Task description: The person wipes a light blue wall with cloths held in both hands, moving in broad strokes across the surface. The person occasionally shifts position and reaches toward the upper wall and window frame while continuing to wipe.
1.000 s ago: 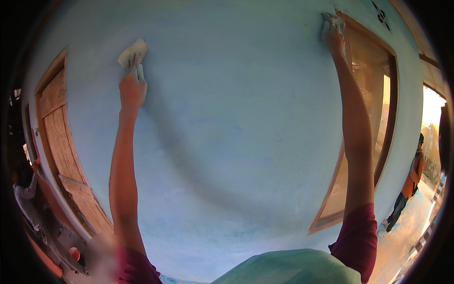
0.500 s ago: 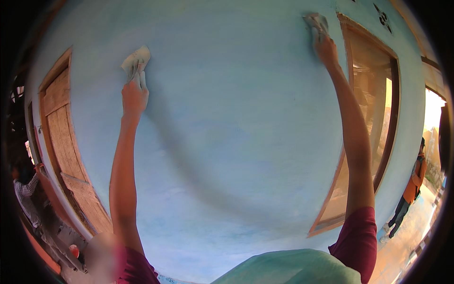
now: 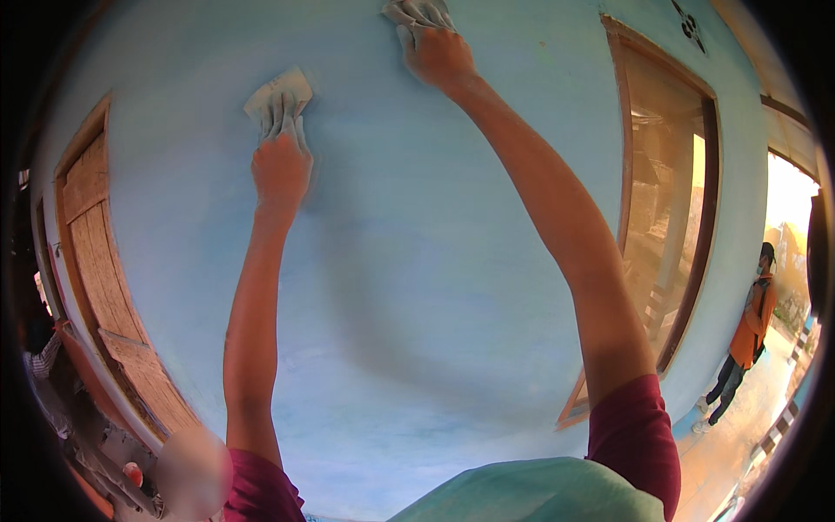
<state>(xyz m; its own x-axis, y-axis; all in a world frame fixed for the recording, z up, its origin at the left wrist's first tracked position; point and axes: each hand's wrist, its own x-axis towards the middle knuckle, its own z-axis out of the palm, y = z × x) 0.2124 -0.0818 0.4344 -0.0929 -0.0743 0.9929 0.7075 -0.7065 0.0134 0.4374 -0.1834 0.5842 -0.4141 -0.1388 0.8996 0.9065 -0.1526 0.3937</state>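
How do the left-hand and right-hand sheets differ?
The left sheet under the left hand looks paler; the right sheet under the right hand looks greyer. The left sheet sits lower; the right sheet sits higher, at the picture's top edge. Both are held against the blue wall.

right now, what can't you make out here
Head view:
The top of the sheet at the right hand: cut off by the upper edge.
The far side of the paler sheet at the left hand: hidden by the sheet itself.
Part of the window: behind the right arm.
The red thing, lower left: too small to identify.
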